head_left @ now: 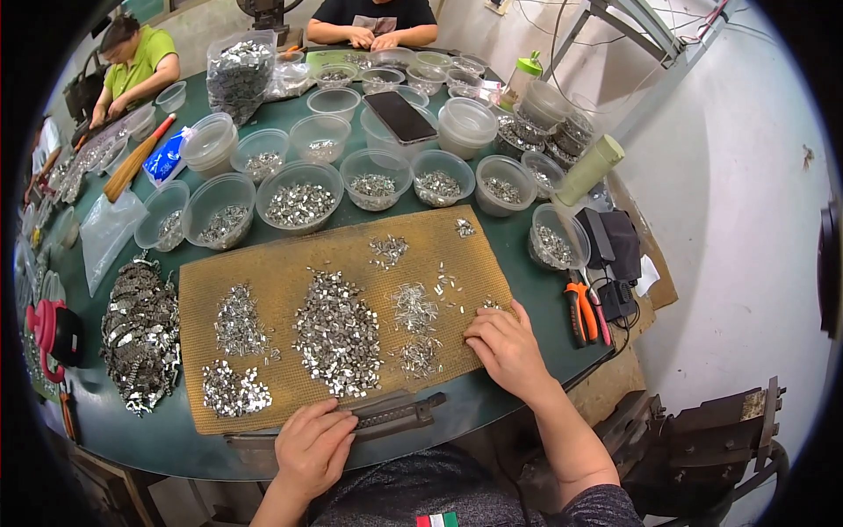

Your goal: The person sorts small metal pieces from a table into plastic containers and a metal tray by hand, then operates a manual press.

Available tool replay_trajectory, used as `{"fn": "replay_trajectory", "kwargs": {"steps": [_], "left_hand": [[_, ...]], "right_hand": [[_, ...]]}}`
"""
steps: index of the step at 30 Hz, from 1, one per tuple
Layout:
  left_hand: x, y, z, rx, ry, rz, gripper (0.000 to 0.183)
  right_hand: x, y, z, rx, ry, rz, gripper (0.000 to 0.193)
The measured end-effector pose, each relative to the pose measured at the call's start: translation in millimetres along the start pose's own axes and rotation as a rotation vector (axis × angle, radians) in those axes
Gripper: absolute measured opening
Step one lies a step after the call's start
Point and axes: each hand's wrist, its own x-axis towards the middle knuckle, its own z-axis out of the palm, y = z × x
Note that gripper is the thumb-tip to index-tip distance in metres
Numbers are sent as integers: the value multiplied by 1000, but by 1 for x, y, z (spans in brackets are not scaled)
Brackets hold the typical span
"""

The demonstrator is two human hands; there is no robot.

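Observation:
At the mat's front edge, my left hand (pixel 314 442) lies over the left part of a dark narrow metal holder (pixel 395 416) with a linked strip along it. Its fingers are bent and close together; what they grip is hidden. My right hand (pixel 509 350) rests on the right edge of the tan textured mat (pixel 439 237), fingers curled and tips low beside a few tiny metal pieces (pixel 492 304). Nearest the left hand is a large heap of small silvery metal links (pixel 336 334). Smaller piles of metal pins (pixel 414 307) and shiny links (pixel 235 390) lie around it.
Clear plastic tubs of metal parts (pixel 300 198) line the mat's far side, with a phone (pixel 400 118) on some. Linked metal strips (pixel 140 334) heap at left. Orange-handled pliers (pixel 580 313) lie right. Two other people work across the green table (pixel 457 430).

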Motion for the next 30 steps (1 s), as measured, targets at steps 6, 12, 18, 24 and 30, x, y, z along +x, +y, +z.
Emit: {"fn": "replay_trajectory", "kwargs": {"steps": [6,12,18,24,30], "left_hand": [[-3,0,0,9,3,-13,28],[-4,-3,1,21,-10,-12,27],[-5,-6,2,9,-1,2,28],[-6,-7,0,12,5,18,29],[-9,-6,-1,24,6,22,29]], "right_hand": [[-3,-6,8,-20,33,-10,11],[0,-17,2,-71,7,-80,16],[-8,-60,-4,174,-107,-246,20],[-15,-84,8,223,-186,-313,20],[-22,-93,13,122,-116,-320,19]]}}
